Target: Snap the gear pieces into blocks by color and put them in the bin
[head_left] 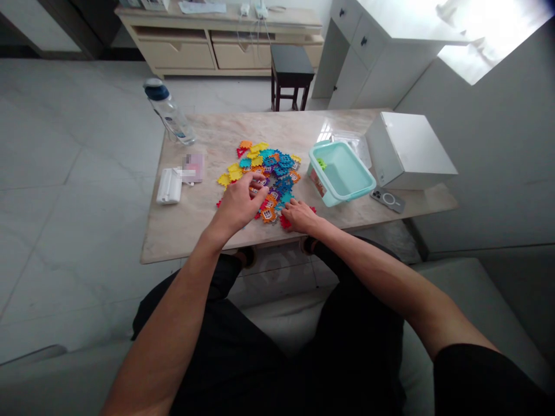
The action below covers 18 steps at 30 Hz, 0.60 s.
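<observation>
A pile of several small colourful plastic pieces [265, 167], yellow, blue, orange, red and purple, lies spread on the marble table [199, 225]. My left hand [240, 203] rests on the near left part of the pile, fingers curled over pieces there. My right hand [300, 215] lies at the pile's near right edge, its fingers bent down onto red pieces [285, 222]. What either hand grips is hidden under the fingers. A mint-green plastic bin [342, 173] stands just right of the pile with a small green piece inside.
A white box [407, 150] sits at the table's right end, a phone [388, 200] in front of it. A water bottle [170, 112], a white device [169, 186] and a small card lie at the left. A dark stool [291, 75] and drawers stand behind.
</observation>
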Each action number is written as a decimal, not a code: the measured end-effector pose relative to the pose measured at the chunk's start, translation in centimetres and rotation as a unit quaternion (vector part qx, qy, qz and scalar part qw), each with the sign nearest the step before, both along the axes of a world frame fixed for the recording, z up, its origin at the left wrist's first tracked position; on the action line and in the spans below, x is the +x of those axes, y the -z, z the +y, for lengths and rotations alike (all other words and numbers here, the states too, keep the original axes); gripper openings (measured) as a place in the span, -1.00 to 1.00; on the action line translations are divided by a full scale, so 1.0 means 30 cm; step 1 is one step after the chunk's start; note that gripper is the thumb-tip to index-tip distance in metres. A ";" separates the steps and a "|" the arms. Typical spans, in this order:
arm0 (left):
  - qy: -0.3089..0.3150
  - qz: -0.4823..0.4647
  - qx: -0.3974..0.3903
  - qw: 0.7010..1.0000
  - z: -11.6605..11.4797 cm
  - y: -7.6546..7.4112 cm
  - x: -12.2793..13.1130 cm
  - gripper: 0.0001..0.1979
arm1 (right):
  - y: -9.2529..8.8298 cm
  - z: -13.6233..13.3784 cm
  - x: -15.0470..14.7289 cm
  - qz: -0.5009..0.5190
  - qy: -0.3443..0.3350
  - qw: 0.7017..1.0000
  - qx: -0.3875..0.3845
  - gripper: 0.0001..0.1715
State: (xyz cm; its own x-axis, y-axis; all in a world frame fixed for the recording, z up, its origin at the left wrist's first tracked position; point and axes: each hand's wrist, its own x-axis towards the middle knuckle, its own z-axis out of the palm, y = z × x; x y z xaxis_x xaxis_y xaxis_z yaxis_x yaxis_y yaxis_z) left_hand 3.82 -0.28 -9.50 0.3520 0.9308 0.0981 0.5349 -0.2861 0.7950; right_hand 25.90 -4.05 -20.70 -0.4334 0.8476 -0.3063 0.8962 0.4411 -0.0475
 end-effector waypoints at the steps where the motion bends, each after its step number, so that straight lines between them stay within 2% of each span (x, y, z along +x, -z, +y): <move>1: 0.000 0.008 0.003 1.000 -0.002 -0.003 -0.003 -0.67 | 0.000 0.000 0.000 0.001 0.004 1.000 -0.002 -0.53; 4: -0.002 0.060 0.025 0.998 -0.009 -0.005 -0.013 -0.67 | 0.002 -0.003 0.002 0.003 0.012 1.000 -0.003 -0.45; 8: -0.070 0.137 0.071 0.985 -0.007 0.012 -0.032 -0.75 | 0.006 -0.004 0.003 0.002 0.007 1.000 -0.006 -0.35; 12: -0.115 0.119 0.099 0.981 0.008 0.029 -0.048 -0.83 | 0.008 -0.002 0.003 -0.005 0.005 1.000 -0.012 -0.38; 18: -0.116 0.113 0.093 0.982 0.013 0.026 -0.044 -0.83 | 0.010 -0.001 0.000 -0.004 0.010 1.000 -0.016 -0.42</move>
State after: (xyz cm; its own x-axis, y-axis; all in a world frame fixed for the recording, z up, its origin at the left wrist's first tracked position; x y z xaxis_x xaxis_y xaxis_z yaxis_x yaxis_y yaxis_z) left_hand 2.48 0.11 -10.27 0.1656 0.9617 0.2184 0.7593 -0.2657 0.5940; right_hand 25.91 -4.07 -20.99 -0.4144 0.8456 -0.3366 0.9051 0.4217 -0.0549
